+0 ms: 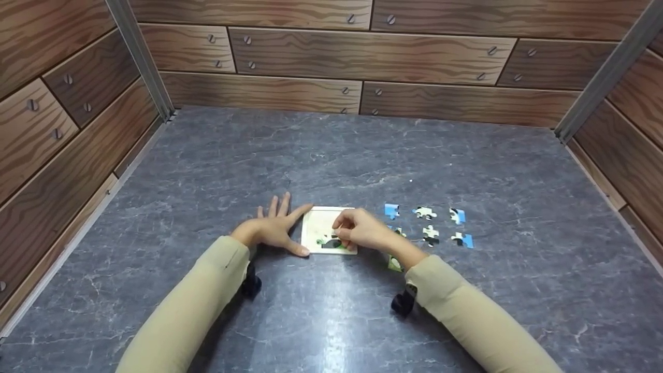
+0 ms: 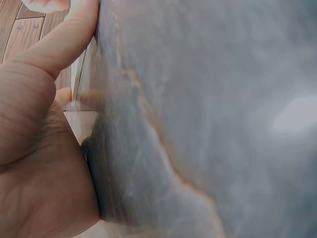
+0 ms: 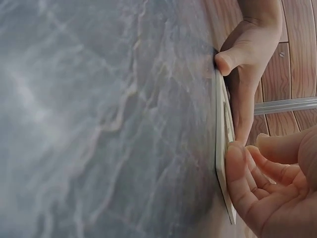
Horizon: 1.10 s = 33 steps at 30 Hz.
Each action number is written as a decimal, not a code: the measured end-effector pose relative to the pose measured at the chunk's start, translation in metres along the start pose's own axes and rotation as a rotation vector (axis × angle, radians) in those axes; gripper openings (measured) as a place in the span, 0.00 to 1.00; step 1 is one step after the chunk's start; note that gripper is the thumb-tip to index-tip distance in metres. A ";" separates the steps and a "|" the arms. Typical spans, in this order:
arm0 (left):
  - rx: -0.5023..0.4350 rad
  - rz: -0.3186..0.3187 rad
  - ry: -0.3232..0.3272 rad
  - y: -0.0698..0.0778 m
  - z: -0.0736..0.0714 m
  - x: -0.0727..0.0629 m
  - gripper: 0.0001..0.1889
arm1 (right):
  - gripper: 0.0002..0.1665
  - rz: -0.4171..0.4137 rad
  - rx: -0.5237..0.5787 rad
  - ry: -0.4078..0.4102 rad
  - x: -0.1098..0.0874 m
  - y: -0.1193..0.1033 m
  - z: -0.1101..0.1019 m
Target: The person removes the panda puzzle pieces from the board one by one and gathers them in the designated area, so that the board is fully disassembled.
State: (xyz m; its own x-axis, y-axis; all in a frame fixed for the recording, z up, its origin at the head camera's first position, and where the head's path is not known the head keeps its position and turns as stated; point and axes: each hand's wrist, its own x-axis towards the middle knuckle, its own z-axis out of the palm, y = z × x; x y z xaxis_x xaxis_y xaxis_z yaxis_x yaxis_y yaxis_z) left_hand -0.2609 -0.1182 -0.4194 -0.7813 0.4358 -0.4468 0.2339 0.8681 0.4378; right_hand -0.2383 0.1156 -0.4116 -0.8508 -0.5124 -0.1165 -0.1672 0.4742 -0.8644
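Note:
A pale, shallow-framed puzzle tray [image 1: 305, 233] lies on the table, with black, white and green puzzle pieces [image 1: 330, 242] along its lower part. My left hand [image 1: 272, 230] spreads its fingers at the tray's left side. Its thumb touches the lower left corner and its index finger the upper left one. Over the right half of the tray, my right hand [image 1: 362, 230] has curled fingers and pinches a small puzzle piece, mostly hidden by the fingertips. In the right wrist view, its fingertips [image 3: 236, 156] meet the tray's top side.
Right of the tray lie several loose jigsaw pieces [image 1: 430, 235] in blue, white, black and green. The right forearm partly covers a green piece [image 1: 395, 263]. Wood-patterned walls [image 1: 362, 52] with metal corner posts [image 1: 142, 57] enclose the grey marbled table [image 1: 311, 145].

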 end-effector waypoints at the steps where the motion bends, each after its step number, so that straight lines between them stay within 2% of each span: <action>1: -0.006 -0.002 -0.002 0.000 0.000 0.000 0.60 | 0.06 0.005 -0.009 -0.001 0.000 0.000 0.000; 11: -0.025 0.009 -0.007 0.000 0.000 0.000 0.60 | 0.07 0.066 -0.131 0.011 0.003 -0.001 0.005; 17: -0.023 0.007 -0.005 0.000 0.000 0.000 0.59 | 0.07 0.084 -0.147 0.015 0.004 -0.001 0.006; 33: -0.017 -0.006 -0.007 0.000 0.000 0.001 0.59 | 0.06 0.007 -0.146 0.034 0.000 0.002 0.008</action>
State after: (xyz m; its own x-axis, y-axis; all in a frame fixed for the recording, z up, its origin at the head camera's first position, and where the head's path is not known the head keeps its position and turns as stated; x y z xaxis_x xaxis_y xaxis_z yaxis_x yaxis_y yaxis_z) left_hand -0.2619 -0.1181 -0.4198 -0.7788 0.4323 -0.4545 0.2193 0.8665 0.4484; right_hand -0.2345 0.1110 -0.4168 -0.8683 -0.4851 -0.1032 -0.2297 0.5779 -0.7831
